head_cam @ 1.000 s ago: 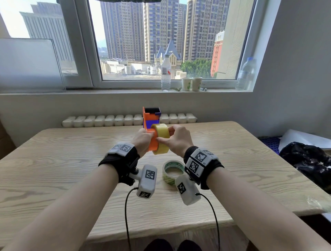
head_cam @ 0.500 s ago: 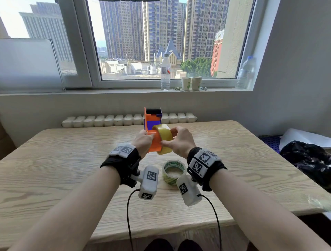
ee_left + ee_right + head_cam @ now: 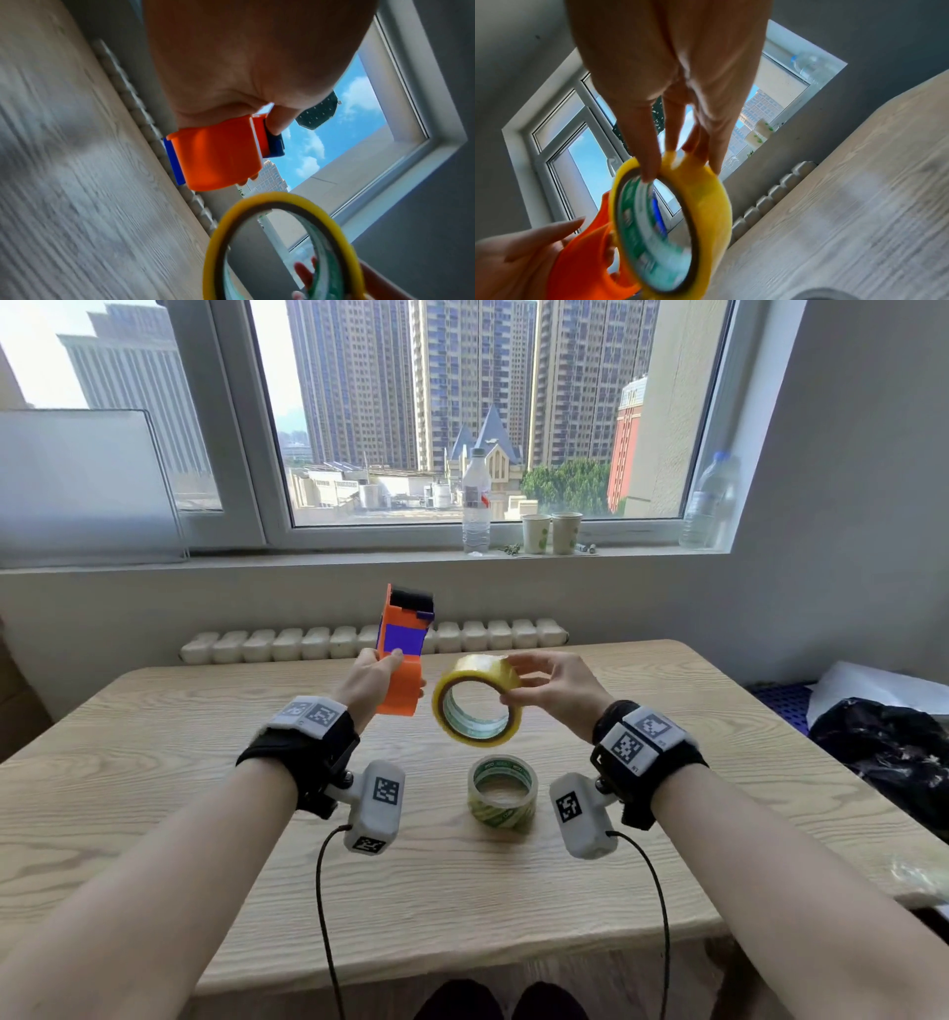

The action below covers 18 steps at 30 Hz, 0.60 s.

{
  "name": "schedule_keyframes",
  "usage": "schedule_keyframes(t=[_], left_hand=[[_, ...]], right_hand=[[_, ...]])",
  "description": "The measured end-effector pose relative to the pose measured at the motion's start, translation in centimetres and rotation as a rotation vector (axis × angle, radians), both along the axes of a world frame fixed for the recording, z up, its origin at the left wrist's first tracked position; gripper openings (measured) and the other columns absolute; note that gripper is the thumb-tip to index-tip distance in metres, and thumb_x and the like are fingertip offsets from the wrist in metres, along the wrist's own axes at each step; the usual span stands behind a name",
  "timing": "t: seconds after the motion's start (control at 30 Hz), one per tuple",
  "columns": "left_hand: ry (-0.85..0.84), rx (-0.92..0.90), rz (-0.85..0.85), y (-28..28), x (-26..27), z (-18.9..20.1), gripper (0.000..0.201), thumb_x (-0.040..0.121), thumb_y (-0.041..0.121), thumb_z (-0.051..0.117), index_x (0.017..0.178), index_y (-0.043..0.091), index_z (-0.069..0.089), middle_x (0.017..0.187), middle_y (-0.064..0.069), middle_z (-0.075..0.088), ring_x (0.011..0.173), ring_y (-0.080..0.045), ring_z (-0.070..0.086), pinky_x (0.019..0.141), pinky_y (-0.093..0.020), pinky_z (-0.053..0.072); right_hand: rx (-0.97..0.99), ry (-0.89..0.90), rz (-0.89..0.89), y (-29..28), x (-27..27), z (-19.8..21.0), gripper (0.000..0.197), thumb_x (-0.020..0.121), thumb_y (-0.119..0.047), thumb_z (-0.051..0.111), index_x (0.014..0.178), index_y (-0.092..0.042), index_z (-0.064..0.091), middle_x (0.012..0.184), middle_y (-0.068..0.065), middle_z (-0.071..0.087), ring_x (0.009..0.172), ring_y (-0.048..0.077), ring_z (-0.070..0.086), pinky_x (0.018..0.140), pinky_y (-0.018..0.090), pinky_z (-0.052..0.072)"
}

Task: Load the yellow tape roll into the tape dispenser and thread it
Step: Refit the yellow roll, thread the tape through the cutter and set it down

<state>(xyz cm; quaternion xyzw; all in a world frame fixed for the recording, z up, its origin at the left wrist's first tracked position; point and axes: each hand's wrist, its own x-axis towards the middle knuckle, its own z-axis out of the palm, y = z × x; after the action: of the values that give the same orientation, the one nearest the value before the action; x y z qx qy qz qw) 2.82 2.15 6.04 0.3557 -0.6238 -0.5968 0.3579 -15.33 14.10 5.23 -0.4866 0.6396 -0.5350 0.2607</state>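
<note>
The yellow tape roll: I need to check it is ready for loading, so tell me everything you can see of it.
The yellow tape roll is a wide ring of glossy translucent yellow tape wound on a core with green and white print inside. It is held in the air above the wooden table, tilted, with its open centre facing the camera. The right hand pinches its upper right rim, fingers on the outer face, one fingertip at the inner edge. It sits just right of the orange tape dispenser, apart from it. No loose tape end shows.

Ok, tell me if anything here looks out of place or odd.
Nothing looks damaged or spilled. The yellow tape roll is off the orange tape dispenser: the right hand holds it beside the dispenser, which the left hand grips. A second, greenish tape roll lies flat on the table.
</note>
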Motion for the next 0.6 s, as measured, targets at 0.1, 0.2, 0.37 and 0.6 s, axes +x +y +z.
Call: schedule_keyframes(t=[0.1,0.2,0.37,0.6], left_hand=[[-0.015,-0.015,-0.008,-0.6,0.3,0.0,0.031,0.097,0.028,0.039,0.116,0.003,0.037,0.085,-0.016,0.060,0.073,-0.027,0.060,0.069,-0.036,0.048],[-0.052,0.012,-0.058,-0.6,0.2,-0.1,0.038,0.093,0.032,0.047,0.116,0.002,0.042,0.092,-0.017,0.062,0.074,-0.025,0.061,0.069,-0.037,0.050],[-0.126,0.029,-0.241,0.3,0.3,-0.3,0.042,0.090,0.039,0.048,0.102,0.000,0.057,0.071,-0.010,0.068,0.057,-0.019,0.064,0.057,-0.031,0.052],[-0.167,0.023,-0.528,0.1,1.1,-0.5,0.080,0.051,0.035,0.087,0.114,-0.002,0.056,0.104,-0.021,0.065,0.092,-0.031,0.063,0.082,-0.036,0.053]], right_hand=[[0.058,-0.029,0.186,0.3,0.1,0.4,0.046,0.072,0.011,0.070,0.113,-0.006,0.057,0.104,0.018,0.063,0.095,0.024,0.061,0.085,0.032,0.053],[0.059,-0.137,0.265,0.0,0.6,0.0,0.040,0.075,0.012,0.066,0.101,-0.014,0.050,0.102,0.016,0.064,0.091,0.025,0.063,0.085,0.036,0.053],[0.013,-0.323,0.308,-0.8,1.4,-0.2,0.031,0.081,0.010,0.059,0.094,-0.013,0.043,0.105,0.013,0.065,0.090,0.025,0.063,0.087,0.039,0.051],[-0.032,-0.479,0.334,-1.2,1.2,-0.4,0.024,0.086,0.009,0.053,0.097,-0.010,0.042,0.106,0.013,0.063,0.090,0.025,0.061,0.086,0.040,0.049]])
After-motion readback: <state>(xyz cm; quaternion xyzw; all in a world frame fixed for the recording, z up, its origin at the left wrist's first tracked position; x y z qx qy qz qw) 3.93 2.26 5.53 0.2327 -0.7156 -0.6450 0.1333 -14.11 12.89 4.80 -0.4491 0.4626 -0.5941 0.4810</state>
